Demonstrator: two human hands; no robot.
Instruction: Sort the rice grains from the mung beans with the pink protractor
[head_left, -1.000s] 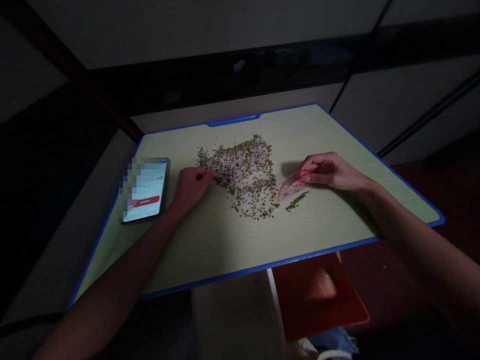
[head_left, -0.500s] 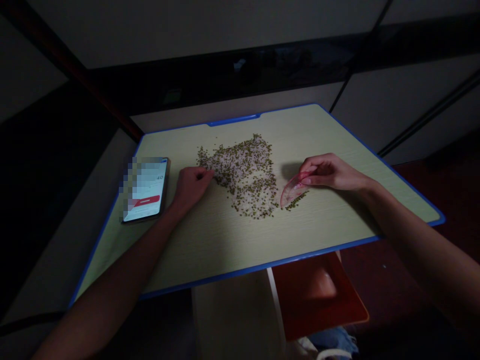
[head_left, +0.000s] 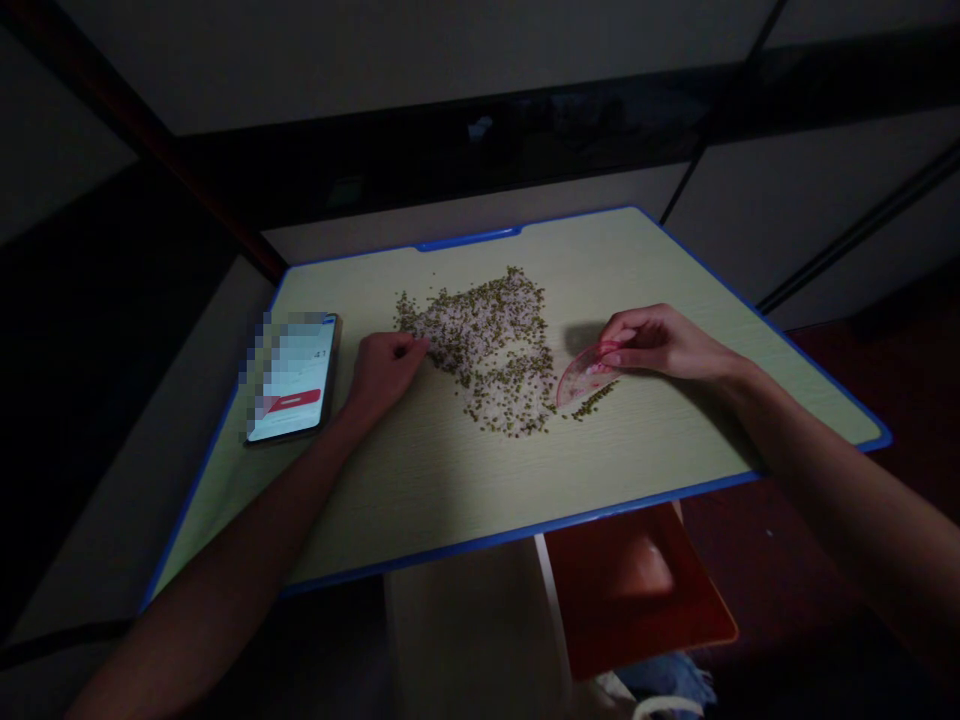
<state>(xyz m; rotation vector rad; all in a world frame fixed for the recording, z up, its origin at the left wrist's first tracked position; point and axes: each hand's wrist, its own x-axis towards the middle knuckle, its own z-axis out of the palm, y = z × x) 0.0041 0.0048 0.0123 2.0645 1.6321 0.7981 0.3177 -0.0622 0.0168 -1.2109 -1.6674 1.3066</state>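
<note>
A spread of mixed green beans and white grains (head_left: 487, 345) lies in the middle of a pale green table (head_left: 450, 480) with a blue rim. My right hand (head_left: 660, 342) pinches a small clear pink scoop (head_left: 579, 380), tilted with its edge on the table at the pile's right side. A short row of green beans (head_left: 596, 400) lies just beside the scoop. My left hand (head_left: 386, 368) rests curled on the table, its fingertips touching the pile's left edge, with nothing visibly held.
A lit phone (head_left: 294, 378) lies flat near the table's left edge, close to my left hand. Under the table's front edge stands an orange stool (head_left: 637, 590). The room around is dark, with a wall behind the table.
The scoop slid down and right against the separated beans, then came back slightly toward the pile. My left hand has not moved.
</note>
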